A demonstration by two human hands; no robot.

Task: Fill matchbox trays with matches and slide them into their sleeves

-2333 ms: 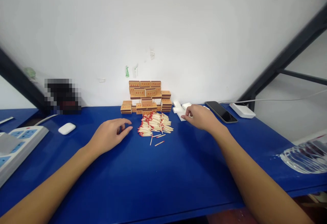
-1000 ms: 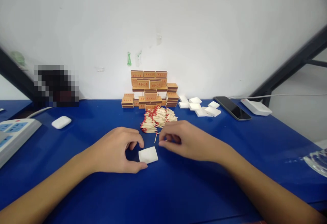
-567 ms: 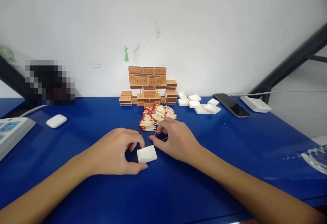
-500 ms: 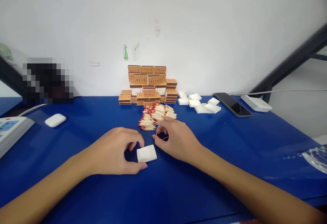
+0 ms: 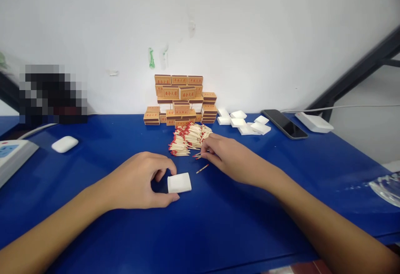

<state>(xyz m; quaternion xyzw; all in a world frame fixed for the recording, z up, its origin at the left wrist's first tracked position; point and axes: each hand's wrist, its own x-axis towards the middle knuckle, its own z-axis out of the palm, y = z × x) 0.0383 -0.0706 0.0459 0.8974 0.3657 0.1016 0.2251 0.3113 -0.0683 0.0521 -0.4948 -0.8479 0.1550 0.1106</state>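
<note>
On the blue table, my left hand (image 5: pixel 145 182) curves round a small white matchbox tray (image 5: pixel 179 183). Its thumb and forefinger are at the tray's near and far edges. My right hand (image 5: pixel 233 157) has its fingertips pinched together at the near right side of a heap of red-tipped matches (image 5: pixel 187 138). A few matches (image 5: pixel 196 156) poke out leftward from under those fingertips; how many are in the pinch is hidden. One loose match (image 5: pixel 202 168) lies between the tray and my right hand.
Matchboxes (image 5: pixel 179 94) are stacked against the wall behind the heap. Several white trays (image 5: pixel 245 124) lie to their right, then a phone (image 5: pixel 284 124) and a white device (image 5: pixel 314 122). A white earbud case (image 5: pixel 65 144) and a power strip (image 5: pixel 18 155) are at left.
My right hand has moved right and slightly away from the tray, uncovering the loose match on the table. The left hand has stayed at the tray. The view has shifted slightly.
</note>
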